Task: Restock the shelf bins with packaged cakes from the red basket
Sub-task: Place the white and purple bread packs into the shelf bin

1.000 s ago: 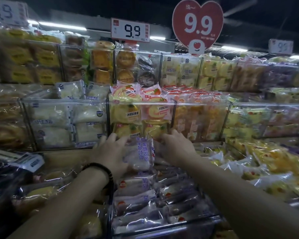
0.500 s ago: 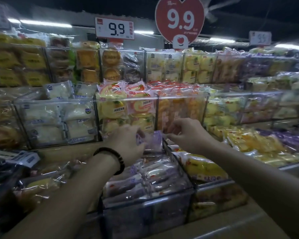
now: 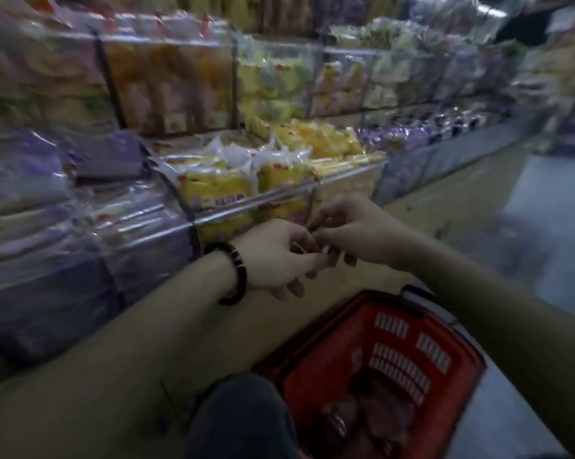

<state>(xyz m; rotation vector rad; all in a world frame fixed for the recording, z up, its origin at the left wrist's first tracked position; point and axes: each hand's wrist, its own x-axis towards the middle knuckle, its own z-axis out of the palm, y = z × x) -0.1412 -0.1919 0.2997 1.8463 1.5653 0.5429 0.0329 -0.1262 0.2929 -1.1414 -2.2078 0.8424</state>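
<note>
Beyond the wooden shelf (image 3: 445, 202) edge, left hand (image 3: 277, 258) and right hand (image 3: 357, 233) have withdrawn empty, touching, toward the red plastic basket (image 3: 445, 329) for more cakes (image 3: 375, 410).

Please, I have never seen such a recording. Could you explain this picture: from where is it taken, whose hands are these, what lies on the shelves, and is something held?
No machine is here: a person works with bare hands, and a camera worn on the head looks forward and down, so you see the person's own arms. The left hand, with a dark bracelet on its wrist, and the right hand meet before the shelf, fingertips touching. I see no package in them; the blur hides whether they pinch something small. Below stands the red basket, with dark packages inside, too blurred to name. On the shelf, clear bins hold yellow packaged cakes and, further left, purple ones.
</note>
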